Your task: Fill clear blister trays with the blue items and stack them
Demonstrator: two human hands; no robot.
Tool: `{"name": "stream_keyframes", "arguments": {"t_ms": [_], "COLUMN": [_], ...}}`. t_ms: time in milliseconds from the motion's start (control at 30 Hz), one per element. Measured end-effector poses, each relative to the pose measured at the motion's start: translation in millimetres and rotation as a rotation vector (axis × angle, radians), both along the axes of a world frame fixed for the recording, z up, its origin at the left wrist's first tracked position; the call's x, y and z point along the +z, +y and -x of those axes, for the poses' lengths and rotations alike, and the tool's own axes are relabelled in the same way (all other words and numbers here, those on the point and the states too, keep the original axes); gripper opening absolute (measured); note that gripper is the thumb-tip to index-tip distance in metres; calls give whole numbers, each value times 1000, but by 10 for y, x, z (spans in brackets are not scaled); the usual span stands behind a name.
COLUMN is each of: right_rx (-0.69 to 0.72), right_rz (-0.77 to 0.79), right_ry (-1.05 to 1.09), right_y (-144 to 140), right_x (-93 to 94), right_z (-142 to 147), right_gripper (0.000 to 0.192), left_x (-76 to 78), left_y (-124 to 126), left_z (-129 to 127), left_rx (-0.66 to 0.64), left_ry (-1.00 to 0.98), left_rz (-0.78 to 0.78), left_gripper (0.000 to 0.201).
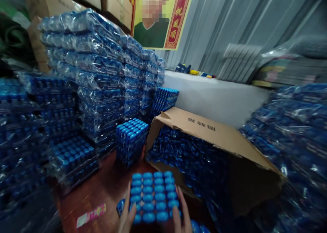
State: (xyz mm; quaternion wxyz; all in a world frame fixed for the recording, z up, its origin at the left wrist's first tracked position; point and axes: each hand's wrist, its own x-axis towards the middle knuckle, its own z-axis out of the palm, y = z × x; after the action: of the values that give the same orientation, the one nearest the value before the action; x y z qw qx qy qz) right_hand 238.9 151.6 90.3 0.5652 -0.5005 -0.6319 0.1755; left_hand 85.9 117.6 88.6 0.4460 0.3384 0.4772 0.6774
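Observation:
My left hand (127, 211) and my right hand (182, 212) clasp a block of small blue pieces (153, 197) from its two sides. The pieces have glossy rounded tops and stand in several neat rows. Both thumbs lie over the near corners, and the fingers run along the sides. By my left hand a loose blue piece (120, 206) lies on the reddish-brown tabletop (102, 188). Below my right hand more blue pieces (199, 227) show at the bottom edge. Beyond the held block stands a taller, similar blue block (131, 141).
An open cardboard box (204, 124) lies on its side with heaped blue pieces (184, 151) inside. Plastic-wrapped blue packs (99, 66) stand stacked at left, more wrapped packs (301, 131) at right. A pink-and-white strip (91, 215) lies on the table. Behind is a white ledge (212, 90).

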Motion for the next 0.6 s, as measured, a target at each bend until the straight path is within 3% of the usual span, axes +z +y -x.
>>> {"name": "stream_keyframes", "arguments": {"t_ms": [100,200,300,367,433,533,600], "right_rx": [250,391,436,423,408,373,339], "right_rz": [-55,-198,-153,-44,8,31,21], "right_ry": [208,266,255,201,173,161,165], "right_y": [414,1151,1942,2362,2655,2880,2929], "right_x": [619,1300,1722,1799,1747,1568,1470], "right_z": [377,812,1219,1424,1552,1622,1628], "right_gripper": [46,40,38,33,26,24,28], "left_x": [497,1013,1293,1330,1281,1115,979], "left_y": [275,667,1125,1373,1526,1608,1645], "left_z": [255,470,625,701,766,875,949], "left_rx": [156,266,271,293,298,259,320], "left_ry": [13,117,145,191,246,269,243], "left_rz": [-104,-333,-403,-368,-307,-265,-258], "left_gripper": [66,65,65,67,71,76,76]}}
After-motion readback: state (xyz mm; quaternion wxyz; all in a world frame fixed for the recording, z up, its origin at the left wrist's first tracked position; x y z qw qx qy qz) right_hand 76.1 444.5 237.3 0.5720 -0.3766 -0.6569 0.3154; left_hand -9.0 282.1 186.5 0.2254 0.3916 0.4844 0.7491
